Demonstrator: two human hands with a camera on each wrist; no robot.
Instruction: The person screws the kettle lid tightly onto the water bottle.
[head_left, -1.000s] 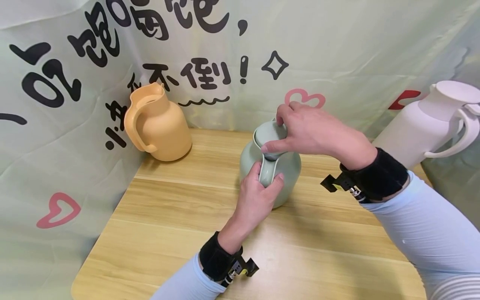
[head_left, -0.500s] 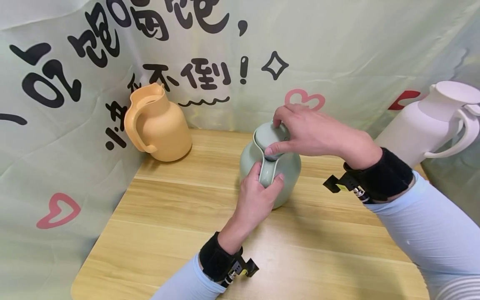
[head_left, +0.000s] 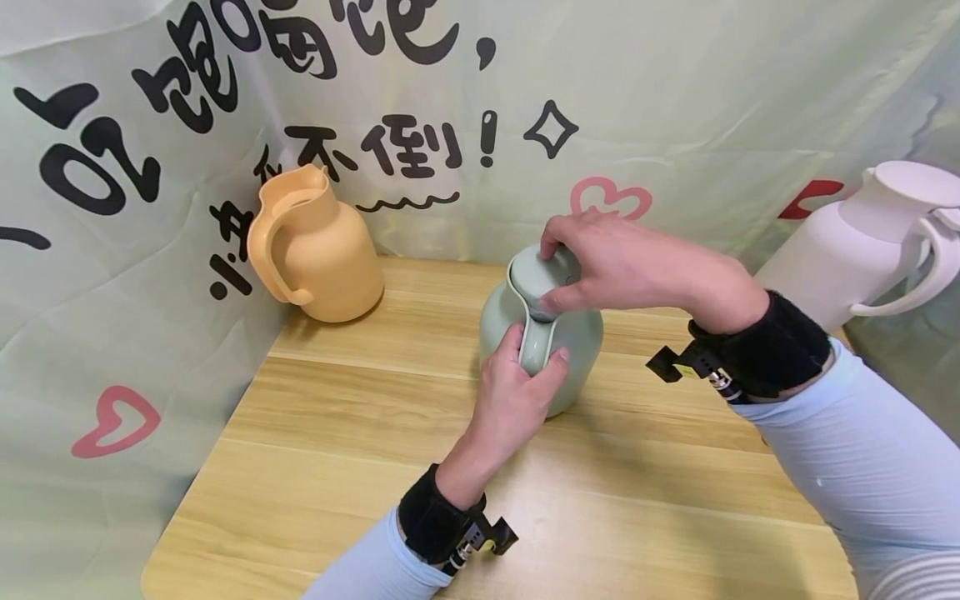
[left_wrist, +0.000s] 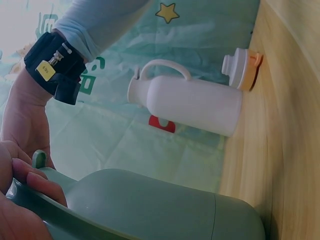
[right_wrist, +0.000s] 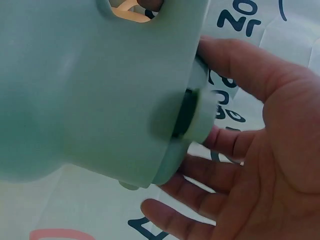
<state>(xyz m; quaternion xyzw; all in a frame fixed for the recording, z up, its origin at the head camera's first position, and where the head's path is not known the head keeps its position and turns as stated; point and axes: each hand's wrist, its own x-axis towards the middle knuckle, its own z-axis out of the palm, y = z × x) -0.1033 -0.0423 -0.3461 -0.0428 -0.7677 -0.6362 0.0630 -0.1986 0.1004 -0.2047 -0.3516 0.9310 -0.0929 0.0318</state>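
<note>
In the head view, a sage-green vacuum jug (head_left: 579, 358) stands upright on the wooden table. My left hand (head_left: 506, 396) grips its handle (head_left: 535, 343), thumb on the right side. From the right, my right hand (head_left: 630, 260) holds the round green lid (head_left: 531, 271) in the jug's mouth, thumb at the near side and fingers at the far side. The right wrist view shows the thumb and fingertips at the edge of the lid (right_wrist: 170, 162), with the palm apart from it. Most of the handle is covered by my left fingers.
An orange jug (head_left: 337, 258) stands at the table's back left. A pale pink-white jug (head_left: 813, 258) is at the right, partly behind my right arm. Near its base, in the left wrist view, lies a small white-and-orange piece (left_wrist: 242, 70). A printed cloth (head_left: 712, 100) hangs behind the table.
My right thumb has slid rightward along the lid's near side and the fingertips leftward at the far side, a counterclockwise turn seen from above. My left hand and the jug stay put.
</note>
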